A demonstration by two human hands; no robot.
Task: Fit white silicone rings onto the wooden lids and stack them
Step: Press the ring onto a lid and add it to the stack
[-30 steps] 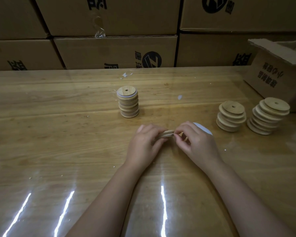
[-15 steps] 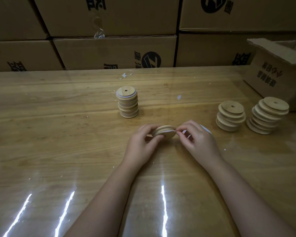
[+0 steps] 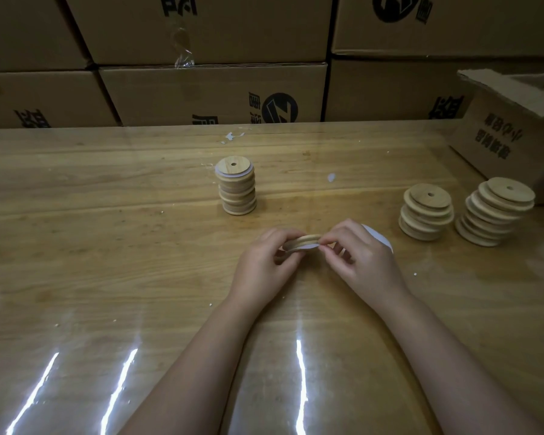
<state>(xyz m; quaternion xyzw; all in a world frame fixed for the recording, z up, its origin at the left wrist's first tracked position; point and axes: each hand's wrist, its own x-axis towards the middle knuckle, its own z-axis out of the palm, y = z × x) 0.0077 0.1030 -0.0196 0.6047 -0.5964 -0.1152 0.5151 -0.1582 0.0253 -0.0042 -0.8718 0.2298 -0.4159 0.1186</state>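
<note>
**Q:** What did the two hands hold?

**A:** One wooden lid, tilted just above the table at its centre. The left hand gripped its left rim with curled fingers. The right hand pinched the right rim, where a white silicone ring showed along the lid's lower edge.

**Q:** And around them?

**A:** A white patch lay behind the right hand; what it was could not be told. Three stacks stood on the table. One ringed stack was beyond the hands, and two bare stacks, a shorter one and a taller one, stood side by side to the right. The lids in each were too close-packed to count surely. One open carton sat at the far right, and six sealed cartons in two rows lined the back.
</note>
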